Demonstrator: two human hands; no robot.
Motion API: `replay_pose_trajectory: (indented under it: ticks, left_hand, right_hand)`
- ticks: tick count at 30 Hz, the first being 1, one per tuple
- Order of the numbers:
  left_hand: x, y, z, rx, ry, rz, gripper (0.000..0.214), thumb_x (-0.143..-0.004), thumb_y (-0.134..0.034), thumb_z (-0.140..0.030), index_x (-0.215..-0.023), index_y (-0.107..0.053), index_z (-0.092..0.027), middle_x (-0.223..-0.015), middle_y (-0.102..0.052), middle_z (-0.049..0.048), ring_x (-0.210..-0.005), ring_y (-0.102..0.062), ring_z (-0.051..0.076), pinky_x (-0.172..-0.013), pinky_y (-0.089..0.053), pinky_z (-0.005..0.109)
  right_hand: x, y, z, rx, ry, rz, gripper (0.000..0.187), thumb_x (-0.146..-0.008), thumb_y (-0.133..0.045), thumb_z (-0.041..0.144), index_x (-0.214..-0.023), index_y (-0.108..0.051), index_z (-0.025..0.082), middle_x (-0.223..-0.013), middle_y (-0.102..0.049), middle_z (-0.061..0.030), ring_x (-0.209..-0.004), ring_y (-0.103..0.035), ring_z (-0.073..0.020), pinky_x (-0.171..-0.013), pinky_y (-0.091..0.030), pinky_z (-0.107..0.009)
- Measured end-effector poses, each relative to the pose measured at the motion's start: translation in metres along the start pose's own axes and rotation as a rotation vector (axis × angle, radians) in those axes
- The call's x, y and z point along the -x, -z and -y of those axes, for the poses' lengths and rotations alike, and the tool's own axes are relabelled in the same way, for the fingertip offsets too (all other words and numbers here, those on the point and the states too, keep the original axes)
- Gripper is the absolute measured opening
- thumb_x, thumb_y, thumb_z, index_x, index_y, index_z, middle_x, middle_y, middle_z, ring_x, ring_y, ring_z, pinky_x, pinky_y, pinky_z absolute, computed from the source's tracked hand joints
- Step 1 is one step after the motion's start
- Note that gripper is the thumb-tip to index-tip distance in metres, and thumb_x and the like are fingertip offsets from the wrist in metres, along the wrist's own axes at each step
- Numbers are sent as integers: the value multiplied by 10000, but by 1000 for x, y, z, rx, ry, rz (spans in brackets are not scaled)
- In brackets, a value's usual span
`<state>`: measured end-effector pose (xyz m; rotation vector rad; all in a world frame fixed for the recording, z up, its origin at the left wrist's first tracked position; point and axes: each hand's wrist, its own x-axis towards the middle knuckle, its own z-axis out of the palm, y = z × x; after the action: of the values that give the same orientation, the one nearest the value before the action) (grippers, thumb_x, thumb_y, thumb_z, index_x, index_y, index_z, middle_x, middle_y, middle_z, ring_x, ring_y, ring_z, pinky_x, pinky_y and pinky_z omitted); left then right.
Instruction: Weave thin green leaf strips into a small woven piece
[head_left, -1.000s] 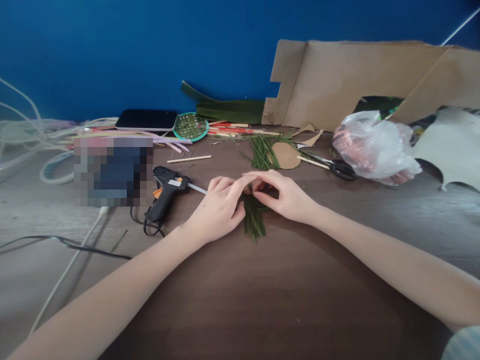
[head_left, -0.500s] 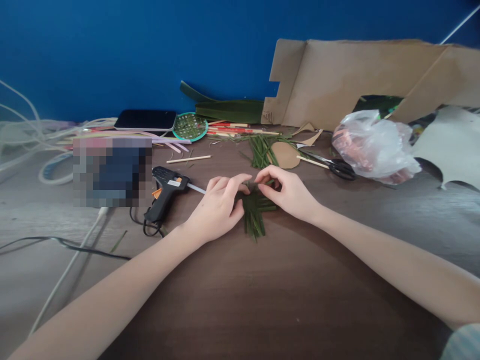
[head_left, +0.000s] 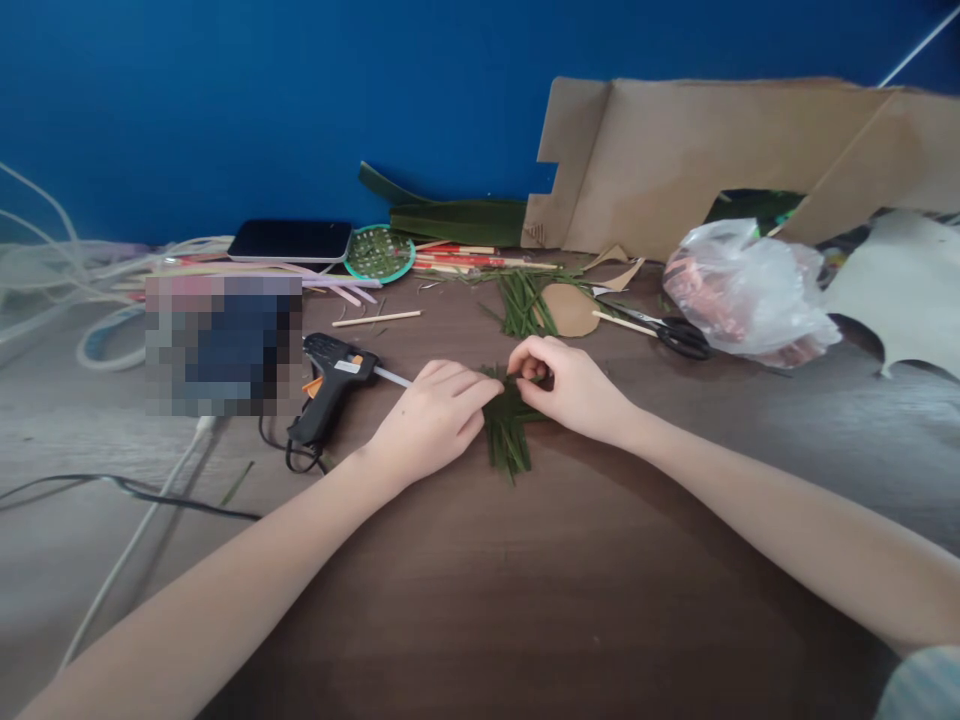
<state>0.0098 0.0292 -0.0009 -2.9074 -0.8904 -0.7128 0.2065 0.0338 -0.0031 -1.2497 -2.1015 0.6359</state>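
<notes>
Green leaf strips (head_left: 510,440), crossed over each other like a small woven mat, lie on the brown table between my hands. My left hand (head_left: 435,415) rests at their left side, fingers together and tips pressing the strips' upper left part. From the right, my right hand (head_left: 566,390) curls over the upper right part, thumb and forefinger drawn together on a strip. The exact pinch is partly hidden by the fingers. Just beyond lie a loose bundle of cut leaf strips (head_left: 521,303) and a round cardboard disc (head_left: 571,310).
A black glue gun (head_left: 330,385) lies left of my left hand, its cord behind it. Scissors (head_left: 681,337) and a plastic bag (head_left: 750,290) are at right. A phone (head_left: 291,240), a green-rimmed woven disc (head_left: 380,254) and folded cardboard (head_left: 697,165) line the blue wall.
My left hand's fingers have flattened and come down onto the strips, uncovering more of the weave. My right hand has shifted only slightly, its fingers still curled.
</notes>
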Motion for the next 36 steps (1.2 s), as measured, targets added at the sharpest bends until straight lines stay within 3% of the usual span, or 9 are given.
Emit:
replay_pose_trajectory:
  ticks: [5, 16, 21, 36]
  left_hand:
    - [1, -1, 2, -2, 4, -5, 218, -838, -420, -81, -934, -603, -151, -976, -661, 64, -880, -589, 185, -808, -450, 334]
    - [0, 1, 2, -42, -62, -4, 219, -830, -435, -97, -895, -639, -144, -927, -680, 59, -815, -587, 174, -789, -471, 340]
    - [-1, 2, 2, -71, -95, 14, 238, -858, -427, -123, -976, -633, -128, -958, -684, 71, -826, -587, 176, -791, -474, 340]
    - [-2, -1, -3, -103, -63, 14, 235, -839, -443, -101, -978, -633, -99, -934, -653, 94, -812, -555, 196, -764, -466, 344]
  right_hand:
    - [0, 1, 0, 1, 10, 9, 142, -693, -521, 57, -733, -512, 193, -660, -483, 23, -663, -462, -124, -614, -364, -240]
    - [-3, 0, 2, 33, -28, 23, 116, -742, -584, 124, -697, -501, 193, -613, -488, 26, -655, -445, -135, -610, -347, -251]
    - [-2, 1, 2, 13, -28, 18, 99, -749, -565, 122, -708, -510, 194, -616, -493, 26, -647, -454, -132, -610, -357, -253]
    - [-2, 3, 0, -44, -46, 32, 106, -718, -563, 97, -751, -524, 189, -646, -509, 26, -642, -484, -119, -609, -392, -251]
